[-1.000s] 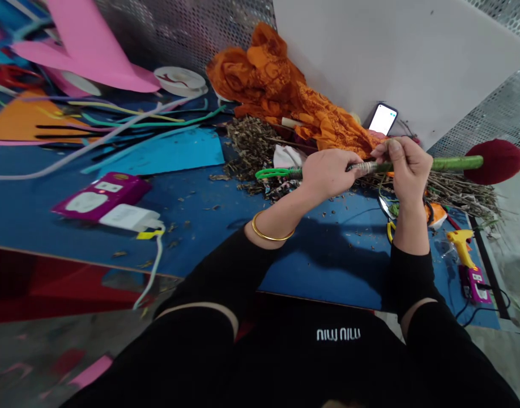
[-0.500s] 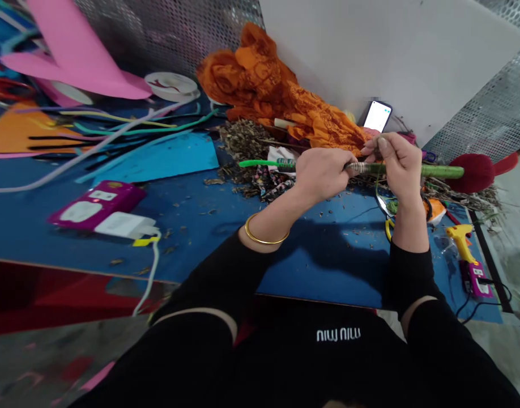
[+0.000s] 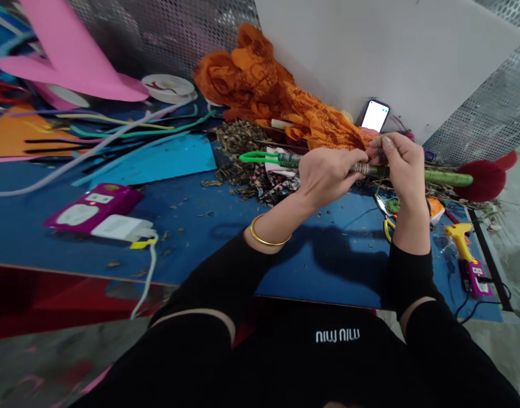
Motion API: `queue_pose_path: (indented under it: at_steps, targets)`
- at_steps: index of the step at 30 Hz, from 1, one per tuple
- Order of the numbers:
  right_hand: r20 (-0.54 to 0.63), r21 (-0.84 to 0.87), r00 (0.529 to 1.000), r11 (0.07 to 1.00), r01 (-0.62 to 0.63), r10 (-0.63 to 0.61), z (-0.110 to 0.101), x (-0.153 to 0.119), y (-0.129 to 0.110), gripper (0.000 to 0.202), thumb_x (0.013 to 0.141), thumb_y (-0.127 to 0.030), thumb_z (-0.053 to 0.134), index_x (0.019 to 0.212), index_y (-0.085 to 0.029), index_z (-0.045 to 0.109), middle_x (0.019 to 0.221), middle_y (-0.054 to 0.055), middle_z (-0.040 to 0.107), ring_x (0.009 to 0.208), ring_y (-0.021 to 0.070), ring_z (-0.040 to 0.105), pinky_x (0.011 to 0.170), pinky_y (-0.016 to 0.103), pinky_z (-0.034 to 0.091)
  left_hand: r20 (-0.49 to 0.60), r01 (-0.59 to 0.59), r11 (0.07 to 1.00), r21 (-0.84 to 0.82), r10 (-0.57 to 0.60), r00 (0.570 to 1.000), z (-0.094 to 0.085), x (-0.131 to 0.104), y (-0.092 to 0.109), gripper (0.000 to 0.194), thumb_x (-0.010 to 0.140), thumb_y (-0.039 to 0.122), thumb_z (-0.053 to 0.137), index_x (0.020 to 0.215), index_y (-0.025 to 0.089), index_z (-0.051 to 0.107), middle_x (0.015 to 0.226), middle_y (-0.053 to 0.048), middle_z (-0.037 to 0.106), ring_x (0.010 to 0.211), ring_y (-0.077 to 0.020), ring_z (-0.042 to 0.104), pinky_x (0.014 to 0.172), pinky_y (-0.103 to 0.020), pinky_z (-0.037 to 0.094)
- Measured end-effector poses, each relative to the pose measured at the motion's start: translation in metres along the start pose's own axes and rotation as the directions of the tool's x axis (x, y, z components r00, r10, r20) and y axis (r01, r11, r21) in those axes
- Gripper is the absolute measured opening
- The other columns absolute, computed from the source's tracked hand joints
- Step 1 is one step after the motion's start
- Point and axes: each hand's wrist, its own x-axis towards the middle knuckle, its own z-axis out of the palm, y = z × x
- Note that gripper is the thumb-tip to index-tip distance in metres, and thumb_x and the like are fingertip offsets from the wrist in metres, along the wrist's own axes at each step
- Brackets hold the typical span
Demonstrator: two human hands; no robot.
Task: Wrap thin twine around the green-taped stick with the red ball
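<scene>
A long green stem with a dark red fuzzy bulb at its right end lies across my hands, above the table. Bands of cord are wound around its darker left part, and a bright green loop sticks out at the left tip. My left hand is closed around the wound part. The fingertips of my right hand are pinched together just above the stem, on what looks like thin cord; the stem passes behind that wrist. A thin green strand hangs below.
Behind my hands lie orange fabric, dried plant bits and a lit phone. Purple power strips, a yellow glue gun and yellow-handled scissors rest on the blue table. Blue foam sheet and pipe cleaners lie left.
The stem has turned about its length, so the green loop now shows open and its right end sits slightly lower. Both hands keep their hold, with the right fingers shifted a little.
</scene>
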Motion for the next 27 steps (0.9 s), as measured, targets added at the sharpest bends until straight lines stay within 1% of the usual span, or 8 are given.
queue_pose_path:
  at_steps: [4,7,10,16,19,23,25,27]
  targets:
    - [0.043,0.019,0.998,0.999,-0.047,0.046,-0.004,0.004,0.01,0.044,0.102,-0.062,0.06,0.09,-0.022,0.074,0.083,0.002,0.077,0.071,0.0142,0.071,0.069,0.029,0.06,0.037,-0.103,0.994,0.04,0.101,0.994,0.003,0.0,0.0,0.043,0.109,0.044,0.044,0.136,0.033,0.075,0.103,-0.009,0.081,0.095,-0.0261,0.071,0.083,-0.039,0.047]
    - [0.104,0.024,0.992,0.997,-0.077,0.074,-0.004,0.006,0.015,0.041,0.101,-0.057,0.062,0.086,-0.021,0.074,0.075,0.001,0.074,0.069,0.0133,0.069,0.064,0.026,0.058,0.054,-0.115,0.993,-0.014,0.116,0.992,0.004,0.001,0.002,0.05,0.11,0.041,0.034,0.124,0.035,0.081,0.101,-0.009,0.08,0.094,-0.0249,0.07,0.085,-0.04,0.045]
    - [0.131,0.033,0.985,0.993,-0.113,0.108,-0.004,0.006,0.016,0.038,0.101,-0.053,0.063,0.084,-0.021,0.074,0.07,0.0,0.071,0.065,0.011,0.066,0.06,0.024,0.055,0.087,-0.119,0.992,-0.051,0.123,0.989,0.004,0.001,0.004,0.054,0.108,0.037,0.031,0.114,0.033,0.085,0.095,-0.009,0.078,0.091,-0.0244,0.068,0.085,-0.04,0.045]
    - [0.11,0.032,0.986,0.991,-0.131,0.127,-0.002,0.006,0.014,0.036,0.102,-0.048,0.064,0.081,-0.02,0.071,0.071,-0.001,0.069,0.059,0.0075,0.057,0.059,0.022,0.05,0.095,-0.135,0.991,-0.024,0.136,0.986,0.005,0.002,0.003,0.055,0.108,0.037,0.03,0.111,0.031,0.085,0.092,-0.009,0.076,0.089,-0.0244,0.067,0.084,-0.04,0.043]
    - [0.077,0.005,0.993,0.996,-0.091,0.091,-0.001,0.008,0.017,0.034,0.1,-0.046,0.067,0.079,-0.02,0.07,0.074,-0.001,0.069,0.065,0.0089,0.06,0.068,0.025,0.054,0.084,-0.143,0.99,-0.009,0.144,0.986,0.007,0.001,0.003,0.052,0.108,0.036,0.033,0.113,0.032,0.085,0.093,-0.009,0.076,0.089,-0.0243,0.067,0.083,-0.04,0.043]
    - [0.011,-0.026,0.998,0.998,-0.057,0.057,-0.007,0.011,0.017,0.033,0.099,-0.039,0.067,0.073,-0.02,0.069,0.078,0.001,0.071,0.079,0.0123,0.064,0.084,0.03,0.055,0.075,-0.143,0.988,0.056,0.139,0.987,0.007,0.002,0.0,0.045,0.108,0.039,0.041,0.124,0.036,0.083,0.098,-0.008,0.078,0.088,-0.0247,0.068,0.078,-0.039,0.042]
    - [-0.026,0.015,0.997,0.997,-0.077,0.077,-0.016,0.01,0.013,0.031,0.098,-0.039,0.067,0.073,-0.02,0.069,0.078,0.002,0.071,0.076,0.0124,0.062,0.082,0.031,0.054,0.085,-0.123,0.988,0.089,0.116,0.99,0.005,0.004,-0.005,0.041,0.106,0.041,0.047,0.129,0.037,0.081,0.098,-0.008,0.079,0.085,-0.0247,0.069,0.074,-0.038,0.041]
    - [-0.057,0.081,0.992,0.991,-0.108,0.113,-0.03,0.007,0.007,0.031,0.096,-0.044,0.07,0.075,-0.022,0.068,0.08,0.003,0.072,0.069,0.0114,0.058,0.071,0.03,0.052,0.067,-0.064,0.995,0.077,0.059,0.996,0.001,0.005,-0.011,0.039,0.103,0.04,0.053,0.131,0.038,0.08,0.097,-0.006,0.079,0.084,-0.0245,0.069,0.073,-0.037,0.041]
